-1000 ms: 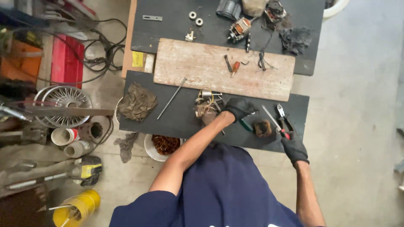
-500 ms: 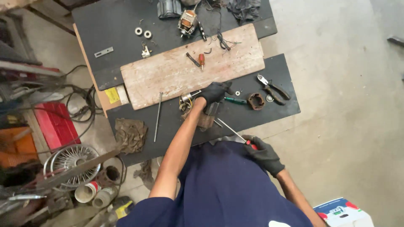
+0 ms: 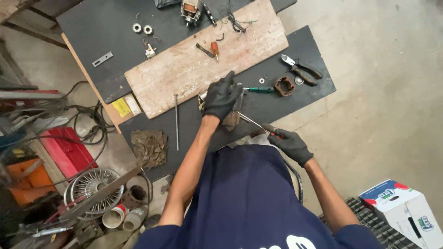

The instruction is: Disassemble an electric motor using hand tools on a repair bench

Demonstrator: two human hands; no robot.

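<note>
Fingers of the left hand (image 3: 221,96) cover a half-hidden metal part (image 3: 230,117); the right hand (image 3: 290,144) clamps a screwdriver (image 3: 258,124).

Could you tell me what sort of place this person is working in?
Most likely a small repair workshop. A gloved left hand steadies a metal part on a dark workbench strewn with pliers, a small electric motor and bearings, while scrap parts and cables litter the concrete floor.
</note>
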